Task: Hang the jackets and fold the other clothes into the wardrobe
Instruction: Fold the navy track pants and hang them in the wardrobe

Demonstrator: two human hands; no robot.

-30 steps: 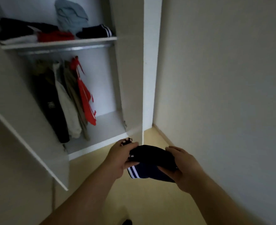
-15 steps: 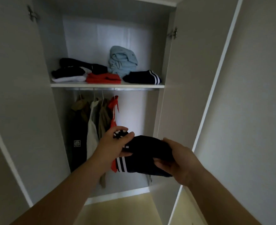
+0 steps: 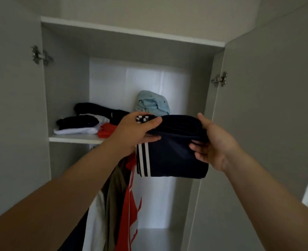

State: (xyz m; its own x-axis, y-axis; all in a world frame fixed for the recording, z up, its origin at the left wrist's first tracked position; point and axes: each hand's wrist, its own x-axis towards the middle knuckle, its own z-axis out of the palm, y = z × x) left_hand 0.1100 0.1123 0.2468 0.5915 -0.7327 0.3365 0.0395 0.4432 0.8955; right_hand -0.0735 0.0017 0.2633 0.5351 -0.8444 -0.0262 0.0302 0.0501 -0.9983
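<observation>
Wardrobe (image 3: 131,31) was open, left door (image 3: 13,105) swung out with its hinge (image 3: 39,56) showing. The upper shelf (image 3: 73,138) held, from the left, black folded clothes (image 3: 77,122) stacked on a white folded piece (image 3: 73,130), a red folded piece (image 3: 106,131) just beside them, and a light-blue bundle (image 3: 152,104) further right toward the back. Below the shelf hung a white jacket (image 3: 95,223), an olive jacket (image 3: 117,187) and a red jacket (image 3: 129,211), packed close and partly hidden by the left forearm. The folded navy garment (image 3: 175,153) was up at shelf height in front of the shelf's right part, below the light-blue bundle; whether it touched the shelf couldn't be told. Left hand (image 3: 131,133) pinched its left end, thumb on top, fingers under. Right hand (image 3: 216,144) gripped its right end, thumb on top, fingers curled onto the front face. Its long axis ran left-right, roughly level, thick folded edge up, lower flap hanging down, white stripes (image 3: 144,160) running vertically along the left edge. Right door (image 3: 267,124) stood open on its hinge (image 3: 220,79). Wardrobe floor (image 3: 158,238) was pale, the wall (image 3: 149,8) above plain, the room dim.
</observation>
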